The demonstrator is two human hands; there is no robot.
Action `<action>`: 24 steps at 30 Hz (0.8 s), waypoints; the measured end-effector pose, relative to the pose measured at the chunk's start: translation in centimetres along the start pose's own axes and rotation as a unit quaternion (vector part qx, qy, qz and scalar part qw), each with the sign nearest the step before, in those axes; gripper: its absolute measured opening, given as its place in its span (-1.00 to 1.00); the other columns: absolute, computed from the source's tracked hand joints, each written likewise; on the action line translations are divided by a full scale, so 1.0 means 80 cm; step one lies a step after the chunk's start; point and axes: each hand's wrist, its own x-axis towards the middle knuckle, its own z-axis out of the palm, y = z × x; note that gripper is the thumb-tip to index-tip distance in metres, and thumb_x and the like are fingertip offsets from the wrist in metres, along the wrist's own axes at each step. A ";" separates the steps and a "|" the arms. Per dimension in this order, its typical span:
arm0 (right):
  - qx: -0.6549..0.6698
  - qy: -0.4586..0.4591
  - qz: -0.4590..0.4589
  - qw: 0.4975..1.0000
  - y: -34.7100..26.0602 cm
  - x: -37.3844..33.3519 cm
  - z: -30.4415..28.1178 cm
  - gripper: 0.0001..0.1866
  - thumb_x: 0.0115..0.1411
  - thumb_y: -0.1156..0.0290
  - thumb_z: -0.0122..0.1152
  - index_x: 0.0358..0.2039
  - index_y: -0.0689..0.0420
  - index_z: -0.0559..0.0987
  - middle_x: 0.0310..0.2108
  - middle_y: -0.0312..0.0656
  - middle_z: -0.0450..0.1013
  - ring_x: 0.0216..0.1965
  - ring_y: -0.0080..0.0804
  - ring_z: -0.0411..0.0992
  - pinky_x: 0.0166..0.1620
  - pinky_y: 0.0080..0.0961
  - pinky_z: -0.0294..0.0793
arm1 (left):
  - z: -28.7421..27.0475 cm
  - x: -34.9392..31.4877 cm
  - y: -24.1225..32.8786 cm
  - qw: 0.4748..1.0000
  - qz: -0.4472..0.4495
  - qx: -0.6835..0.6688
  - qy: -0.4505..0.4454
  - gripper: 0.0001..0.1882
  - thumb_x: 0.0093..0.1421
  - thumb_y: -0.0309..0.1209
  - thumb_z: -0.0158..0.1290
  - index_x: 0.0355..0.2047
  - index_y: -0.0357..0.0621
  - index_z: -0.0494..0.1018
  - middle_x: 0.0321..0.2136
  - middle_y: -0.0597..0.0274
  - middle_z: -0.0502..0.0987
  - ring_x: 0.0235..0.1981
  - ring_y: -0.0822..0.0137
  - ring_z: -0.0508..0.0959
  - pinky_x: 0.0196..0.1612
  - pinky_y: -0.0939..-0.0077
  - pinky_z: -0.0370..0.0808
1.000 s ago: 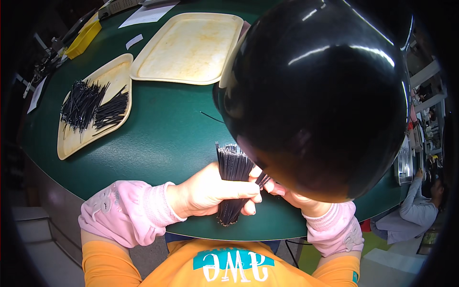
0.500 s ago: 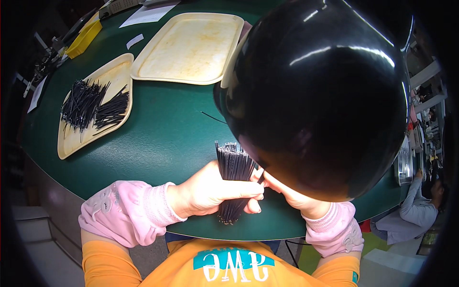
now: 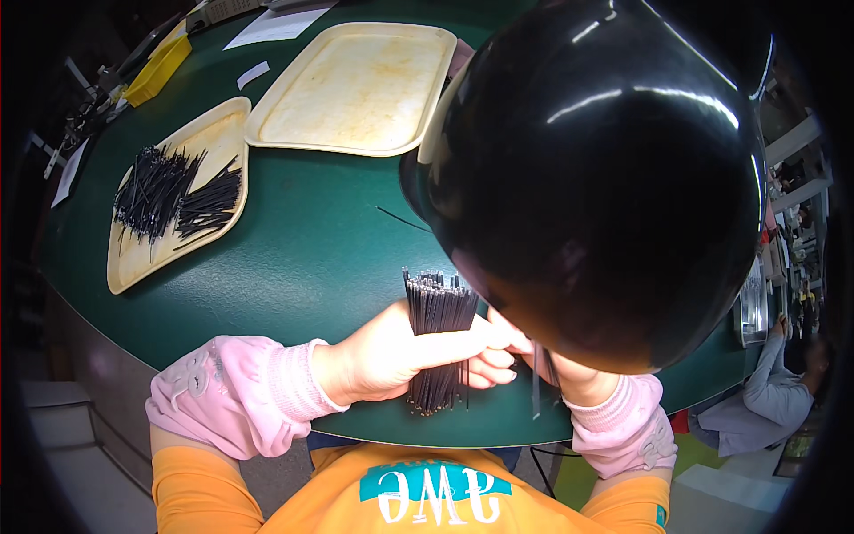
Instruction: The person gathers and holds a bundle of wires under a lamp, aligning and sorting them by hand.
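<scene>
My left hand (image 3: 382,356) is wrapped round a thick bundle of short black wires (image 3: 440,307), held upright over the front of the green table. Bright metallic tips show at the top of the bundle. Close against it on the right is my right hand (image 3: 574,378), its fingers closed on a few loose black wires (image 3: 537,383) that hang down. A large glossy black dome (image 3: 605,178) covers much of this hand and part of its fingers.
A cream tray (image 3: 218,147) at the left holds two heaps of black wires (image 3: 156,191). Behind it lies a larger cream tray (image 3: 347,89). One loose wire (image 3: 402,217) rests on the green table (image 3: 294,294). A yellow bin (image 3: 160,69) stands far left; a person (image 3: 769,392) sits at right.
A few wires now hang below my right hand, where none showed before. My left fingers have shifted right, towards the right hand; the bundle stays nearly in place.
</scene>
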 end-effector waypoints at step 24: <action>-0.138 0.031 -0.058 0.988 -0.011 0.004 0.018 -0.86 0.09 0.49 -0.03 -0.38 0.31 0.41 -0.51 -0.22 0.36 -0.54 -0.58 0.29 -0.48 -0.71 0.26 | -0.012 -0.005 0.000 0.999 -0.041 -0.025 0.004 -0.89 0.02 -0.52 0.00 -0.44 -0.23 0.31 -0.54 0.18 0.42 -0.58 0.44 0.49 -0.48 0.59 0.47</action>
